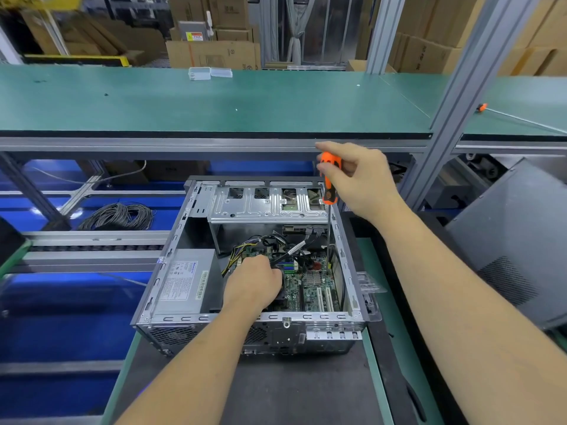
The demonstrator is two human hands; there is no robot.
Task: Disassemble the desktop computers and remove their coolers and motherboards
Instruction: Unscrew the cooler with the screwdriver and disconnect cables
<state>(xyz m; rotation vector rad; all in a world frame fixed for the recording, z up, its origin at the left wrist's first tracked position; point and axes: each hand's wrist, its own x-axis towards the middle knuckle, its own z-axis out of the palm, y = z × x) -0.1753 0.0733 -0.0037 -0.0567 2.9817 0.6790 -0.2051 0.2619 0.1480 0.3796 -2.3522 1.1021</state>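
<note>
An open desktop case lies on its side on the dark mat in front of me. Inside it I see the green motherboard, a tangle of black cables, the grey power supply at the left and a metal drive cage at the far end. My left hand reaches down into the case and closes on something dark over the motherboard; what it grips is hidden. My right hand holds an orange-handled screwdriver upright, its long shaft running down to the board's right side.
A green shelf spans above the bench, carried by an aluminium post at the right. A removed grey side panel leans at the right. A coil of cable lies at the left. Another orange screwdriver rests on the shelf.
</note>
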